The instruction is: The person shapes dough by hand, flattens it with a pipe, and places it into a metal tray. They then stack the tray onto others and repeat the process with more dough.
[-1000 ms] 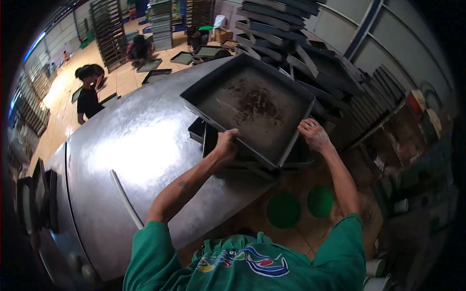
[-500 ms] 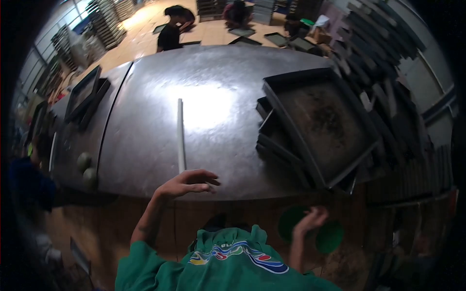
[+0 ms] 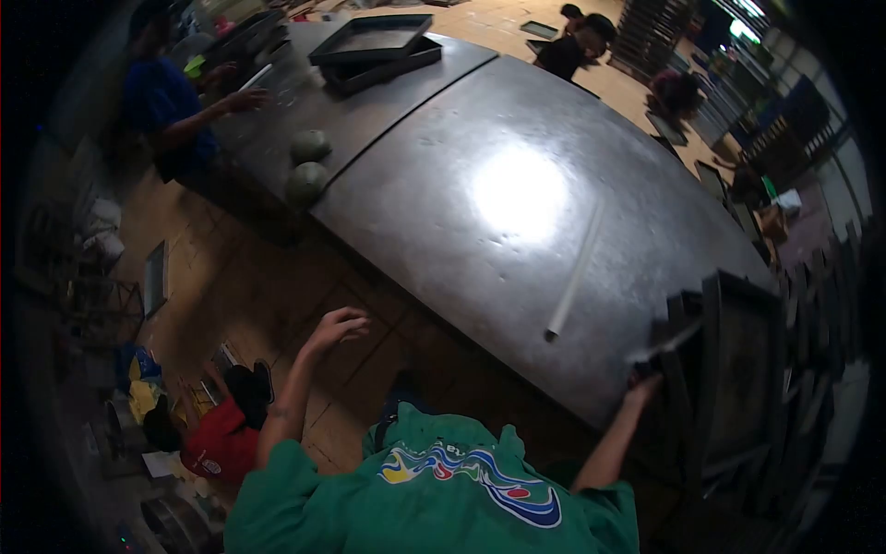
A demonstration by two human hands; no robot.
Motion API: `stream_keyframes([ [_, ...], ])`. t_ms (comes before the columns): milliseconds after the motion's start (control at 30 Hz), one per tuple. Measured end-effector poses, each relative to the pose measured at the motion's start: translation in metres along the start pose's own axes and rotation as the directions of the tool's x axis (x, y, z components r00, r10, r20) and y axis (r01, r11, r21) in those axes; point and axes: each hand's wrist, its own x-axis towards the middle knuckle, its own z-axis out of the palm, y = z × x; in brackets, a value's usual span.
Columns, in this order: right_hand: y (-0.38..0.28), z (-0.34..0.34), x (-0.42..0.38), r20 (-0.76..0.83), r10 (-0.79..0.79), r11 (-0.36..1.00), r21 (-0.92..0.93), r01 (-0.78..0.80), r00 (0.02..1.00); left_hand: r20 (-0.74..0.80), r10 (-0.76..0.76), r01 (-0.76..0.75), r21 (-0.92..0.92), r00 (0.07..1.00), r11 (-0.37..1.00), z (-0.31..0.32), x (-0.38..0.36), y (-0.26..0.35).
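Observation:
My left hand (image 3: 340, 329) is in the air over the floor, off the table's near edge, loosely bent and with nothing in it. At the right end of the metal table (image 3: 443, 212), my right hand (image 3: 643, 391) is beside the stacked dark trays (image 3: 688, 369). Its fingers are blurred and partly hidden; a blurred grey strip (image 3: 669, 342) shows just above them. A pale rod (image 3: 577, 270) lies on the tabletop, left of the trays. One shallow tray (image 3: 741, 369) of the stack stands steeply tilted.
Two round greenish balls (image 3: 308, 164) sit near the table's edge. Beyond them are two stacked trays (image 3: 374, 51). A co-worker in blue (image 3: 171, 102) is at the far left, a person in red (image 3: 220, 441) low on the left. Other people are on the floor behind the table.
The view has swung left. My right hand has moved from beside my body up to the stacked trays. My left hand is now off the table edge instead of at the rod's end.

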Motion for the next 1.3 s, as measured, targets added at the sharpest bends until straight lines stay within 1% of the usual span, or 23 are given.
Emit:
stream_keyframes([
  [100,-0.023,0.015,-0.071,-0.314,-0.058,0.997,-0.061,0.041,0.948,-0.331,-0.139,0.037,-0.297,0.933,0.954,-0.086,-0.024,-0.041],
  [133,-0.040,0.065,-0.168,-0.353,-0.266,0.959,-0.001,0.283,0.897,-0.463,-0.162,-0.014,-0.354,0.871,0.935,-0.115,-0.019,-0.066],
  [167,0.004,0.070,-0.155,-0.401,-0.525,0.844,-0.357,0.400,0.750,-0.473,-0.159,-0.030,-0.367,0.866,0.930,-0.135,-0.012,-0.080],
  [233,0.045,0.153,-0.239,0.266,-0.803,0.409,-0.405,0.817,0.534,-0.646,-0.219,-0.171,-0.484,0.731,0.858,-0.175,0.003,-0.103],
  [267,0.080,0.206,-0.270,0.581,-0.698,0.562,0.082,0.823,0.419,-0.621,-0.200,-0.251,-0.561,0.758,0.789,-0.183,0.009,-0.102],
  [300,0.072,0.279,-0.361,0.754,-0.241,0.885,-0.088,0.457,0.611,-0.599,-0.168,-0.295,-0.595,0.783,0.748,-0.189,0.016,-0.099],
  [333,0.097,0.335,-0.407,0.905,0.110,0.978,-0.173,0.119,0.412,-0.539,-0.131,-0.311,-0.649,0.832,0.694,-0.191,0.017,-0.085],
  [400,0.147,0.438,-0.492,0.920,0.367,0.900,-0.389,0.197,0.137,-0.438,-0.008,-0.302,-0.632,0.899,0.713,-0.187,0.007,-0.060],
  [433,0.175,0.485,-0.526,0.928,0.341,0.888,-0.370,0.273,0.148,-0.401,0.008,-0.276,-0.616,0.916,0.738,-0.186,-0.005,-0.052],
  [500,0.190,0.567,-0.589,0.686,0.584,0.698,-0.697,0.162,0.435,-0.386,-0.005,-0.244,-0.593,0.922,0.768,-0.182,-0.042,-0.051],
  [567,0.230,0.624,-0.635,0.544,0.356,0.600,-0.756,0.261,0.760,-0.455,-0.037,-0.243,-0.542,0.890,0.804,-0.183,-0.085,-0.071],
  [667,0.223,0.666,-0.705,0.275,0.145,0.420,-0.887,0.192,0.950,-0.585,-0.077,-0.225,-0.426,0.807,0.876,-0.194,-0.113,-0.062],
  [833,0.236,0.673,-0.704,0.408,0.115,0.552,-0.784,0.283,0.906,-0.663,0.118,-0.328,-0.201,0.739,0.923,-0.230,-0.051,-0.004],
  [900,0.223,0.653,-0.649,0.784,0.487,0.861,-0.505,-0.061,0.384,-0.588,0.181,-0.433,-0.322,0.789,0.842,-0.232,-0.013,0.032],
  [933,0.222,0.646,-0.605,0.820,0.565,0.822,-0.552,-0.138,0.090,-0.560,0.199,-0.432,-0.321,0.804,0.843,-0.234,0.008,0.041],
  [1000,0.185,0.593,-0.542,0.815,0.532,0.809,-0.569,-0.146,-0.231,-0.384,0.293,-0.469,-0.530,0.876,0.707,-0.229,0.057,0.053],
  [1033,0.161,0.561,-0.514,0.802,0.552,0.806,-0.583,-0.102,-0.226,-0.326,0.313,-0.447,-0.537,0.892,0.715,-0.215,0.074,0.070],
  [1067,0.126,0.519,-0.516,0.888,0.430,0.840,-0.459,-0.289,-0.161,-0.149,0.247,-0.280,-0.694,0.957,0.663,-0.193,0.089,0.091],
  [1100,0.122,0.492,-0.479,0.903,0.422,0.884,-0.429,-0.183,-0.081,0.066,0.182,-0.058,-0.797,0.981,0.601,-0.164,0.103,0.113],
  [1167,0.075,0.427,-0.442,0.917,0.399,0.915,-0.400,-0.049,-0.017,0.484,0.263,0.217,-0.727,0.835,0.651,-0.092,0.134,0.134],
  [1233,0.043,0.354,-0.416,0.884,0.375,0.906,-0.414,0.092,0.279,0.578,0.039,0.287,-0.461,0.815,0.840,-0.019,0.156,0.105],
  [1267,0.038,0.318,-0.406,0.868,0.352,0.914,-0.400,0.072,0.352,0.674,0.002,0.434,-0.479,0.739,0.763,0.016,0.154,0.105],
  [1300,0.038,0.283,-0.403,0.788,0.202,0.973,-0.231,-0.025,0.581,0.720,-0.013,0.457,-0.427,0.694,0.781,0.050,0.138,0.115],
])
